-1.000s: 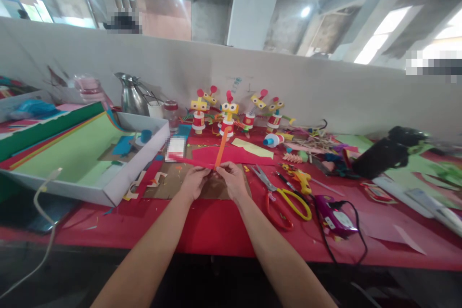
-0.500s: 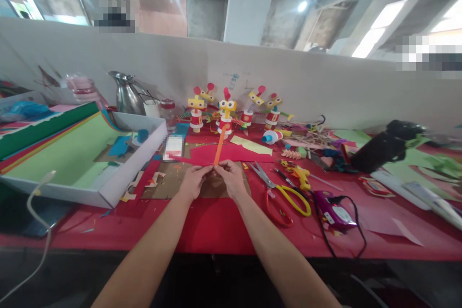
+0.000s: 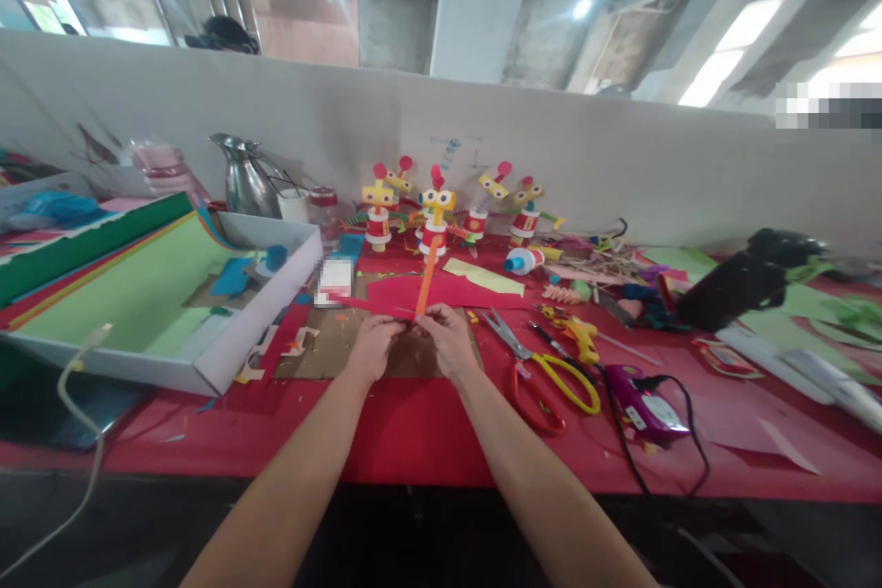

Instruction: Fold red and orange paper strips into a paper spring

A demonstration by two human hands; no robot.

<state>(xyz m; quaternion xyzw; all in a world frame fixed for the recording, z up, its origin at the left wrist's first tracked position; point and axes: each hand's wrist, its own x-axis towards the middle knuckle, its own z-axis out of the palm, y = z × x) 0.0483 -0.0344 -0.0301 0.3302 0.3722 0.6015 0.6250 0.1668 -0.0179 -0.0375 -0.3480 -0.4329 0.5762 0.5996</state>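
In the middle of the head view, my two hands meet over a brown cardboard sheet (image 3: pixel 323 356). My left hand (image 3: pixel 376 347) is closed, its fingertips pinching a red paper strip (image 3: pixel 353 302) that points out to the left. An orange paper strip (image 3: pixel 425 280) rises away from me, its near end pinched by my closed right hand (image 3: pixel 446 342). Where the fingertips meet, the two strips come together; the fingers hide most of that spot. A pair of scissors (image 3: pixel 514 344) with red and yellow handles lies open just right of my right hand.
Several paper-cup figures (image 3: pixel 435 234) stand along the white partition. A white box (image 3: pixel 207 358) holding coloured paper sits at left. To the right are a yellow glue gun (image 3: pixel 585 340), a purple device (image 3: pixel 644 404) with a black cord and a black bottle (image 3: pixel 740 285). A metal jug (image 3: pixel 241 179) stands behind the box.
The fingertips have shifted slightly around the joined ends of the strips. The whole view has moved a little, so things appear slightly further right.
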